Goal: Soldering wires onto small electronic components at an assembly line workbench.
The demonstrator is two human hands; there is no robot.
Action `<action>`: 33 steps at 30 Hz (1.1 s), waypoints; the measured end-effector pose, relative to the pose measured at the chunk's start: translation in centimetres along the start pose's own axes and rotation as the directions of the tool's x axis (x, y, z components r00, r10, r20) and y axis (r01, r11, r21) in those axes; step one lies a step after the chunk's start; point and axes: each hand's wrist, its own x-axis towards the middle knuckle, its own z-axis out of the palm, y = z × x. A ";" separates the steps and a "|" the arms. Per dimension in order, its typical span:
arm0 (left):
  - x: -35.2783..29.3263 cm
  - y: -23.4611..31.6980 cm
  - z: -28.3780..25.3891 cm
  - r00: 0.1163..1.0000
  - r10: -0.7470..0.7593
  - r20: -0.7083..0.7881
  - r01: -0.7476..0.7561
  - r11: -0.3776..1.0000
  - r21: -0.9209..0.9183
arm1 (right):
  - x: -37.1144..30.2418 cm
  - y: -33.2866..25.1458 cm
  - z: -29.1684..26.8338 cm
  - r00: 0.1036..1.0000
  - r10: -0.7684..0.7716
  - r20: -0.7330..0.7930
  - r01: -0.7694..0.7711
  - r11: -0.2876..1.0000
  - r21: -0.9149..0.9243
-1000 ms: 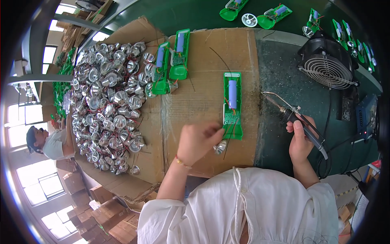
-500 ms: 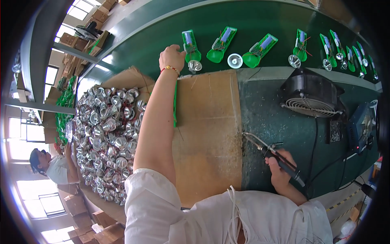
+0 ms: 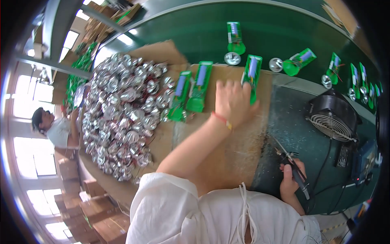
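My left hand, a little blurred, is at the upper part of the brown cardboard sheet. Its index finger and thumb lie around the lower end of a green flashlight housing with a lilac cell inside. Left of that hand, two similar items, a green housing and another green housing, lie side by side on the cardboard. Low on the right, my right hand is closed round the black handle of a soldering iron, its tip pointing up and left.
Silvery reflectors with red wires form a large pile on the left. More green housings and reflectors lie on the green belt beyond. A black fan and a blue box stand right. Another person sits far left.
My left hand has come back from the belt to the cardboard, with a green housing at its fingers. The view has shifted, uncovering two housings. My right hand keeps the iron.
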 end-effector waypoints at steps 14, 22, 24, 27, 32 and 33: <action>-11.4 -15.6 -2.5 0.754 -0.464 -0.464 0.466 0.877 -0.120 | -0.7 0.0 0.6 0.995 -0.097 -0.019 0.096 0.995 -0.039; -11.8 -16.0 -1.5 0.797 -0.517 -0.312 0.536 0.844 -0.029 | -3.0 -1.6 1.2 0.984 -0.179 0.027 0.180 0.982 -0.048; -13.6 -15.6 -1.8 0.751 -0.435 -0.497 0.391 0.899 -0.196 | -3.2 -1.5 0.9 0.986 -0.162 0.050 0.163 0.986 -0.018; -16.1 -11.3 -3.1 0.773 -0.510 -0.377 0.141 0.717 -0.682 | -3.0 -3.0 1.1 0.992 -0.102 0.069 0.100 0.994 0.038; -18.6 -3.5 -2.8 0.844 -0.406 0.351 0.435 0.136 -0.890 | -2.7 -3.8 2.8 0.940 -0.164 0.300 0.163 0.986 0.031; -18.3 -2.7 -2.2 0.825 -0.395 0.404 0.501 0.178 -0.847 | -2.6 -3.9 3.0 0.929 -0.175 0.327 0.184 0.983 0.004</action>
